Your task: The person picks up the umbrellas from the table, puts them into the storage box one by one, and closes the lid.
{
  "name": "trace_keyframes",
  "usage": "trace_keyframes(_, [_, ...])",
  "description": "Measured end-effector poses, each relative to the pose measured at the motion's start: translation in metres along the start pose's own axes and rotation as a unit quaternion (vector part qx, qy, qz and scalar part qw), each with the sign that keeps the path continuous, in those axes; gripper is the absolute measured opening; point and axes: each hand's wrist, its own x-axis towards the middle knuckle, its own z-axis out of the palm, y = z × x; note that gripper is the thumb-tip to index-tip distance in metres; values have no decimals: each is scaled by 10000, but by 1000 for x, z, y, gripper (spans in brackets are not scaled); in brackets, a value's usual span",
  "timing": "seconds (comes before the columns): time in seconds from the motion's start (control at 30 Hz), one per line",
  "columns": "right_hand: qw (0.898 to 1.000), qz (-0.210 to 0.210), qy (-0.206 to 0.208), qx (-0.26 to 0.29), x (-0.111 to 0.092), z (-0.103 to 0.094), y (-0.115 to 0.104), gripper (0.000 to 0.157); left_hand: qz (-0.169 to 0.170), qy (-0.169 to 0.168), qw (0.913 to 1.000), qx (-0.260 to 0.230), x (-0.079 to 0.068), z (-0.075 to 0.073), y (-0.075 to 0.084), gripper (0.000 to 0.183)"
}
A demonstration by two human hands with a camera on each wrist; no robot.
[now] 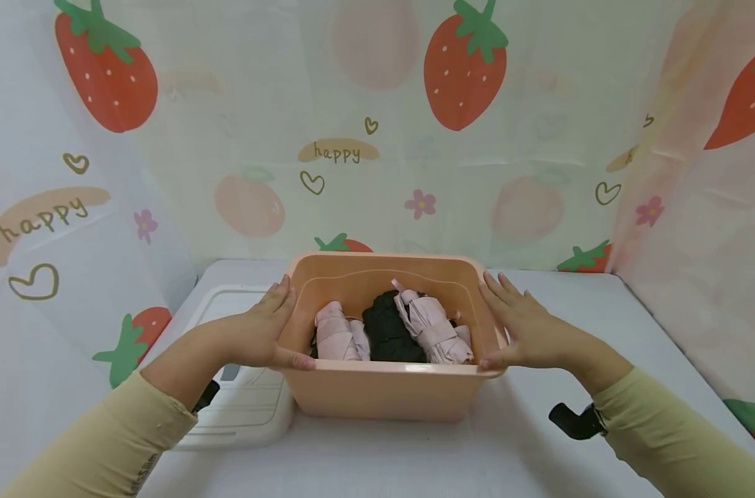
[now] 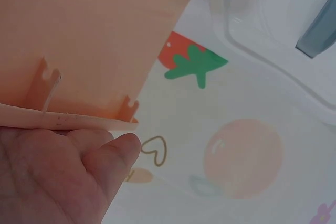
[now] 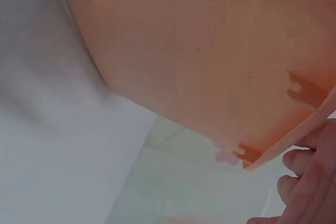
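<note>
A peach-orange plastic bin (image 1: 377, 394) stands in the middle of the white table. Inside lie pale pink rolled cloth bundles (image 1: 436, 325) and a black rolled cloth bundle (image 1: 391, 330). My left hand (image 1: 259, 330) lies along the bin's left side with straight fingers, its thumb on the front rim. At the opposite side, my right hand (image 1: 529, 332) rests likewise, fingers extended along the rim and thumb at the front right corner. In the left wrist view, the left hand (image 2: 63, 171) touches the rim; the right hand (image 3: 310, 182) is beside the rim in the right wrist view.
A white plastic lid (image 1: 247, 404) with a grey latch (image 1: 230, 372) lies on the table at the bin's left, partly behind my left arm. The white table (image 1: 377, 463) meets a strawberry-print curtain (image 1: 384, 173) at the back and sides.
</note>
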Motion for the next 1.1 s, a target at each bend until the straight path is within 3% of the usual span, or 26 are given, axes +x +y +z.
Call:
trace_keyframes(0.23, [9992, 179, -355, 95, 1, 2, 0, 116, -18, 39, 9999, 101, -1, -1, 1, 130])
trace_keyframes(0.63, [9979, 67, -636, -29, 3, -3, -1, 116, 2, 274, 9986, 452, -2, 3, 0, 130])
trace_keyframes(0.9, [9976, 74, -685, 105, 4, -4, 0, 118, 164, 662, 9925, 1014, -8, 5, 1, 124])
trace_keyframes(1.1, [9974, 94, -694, 186, 5, -3, 0, 118, 20, 981, 9890, 1108, -18, -2, -7, 115])
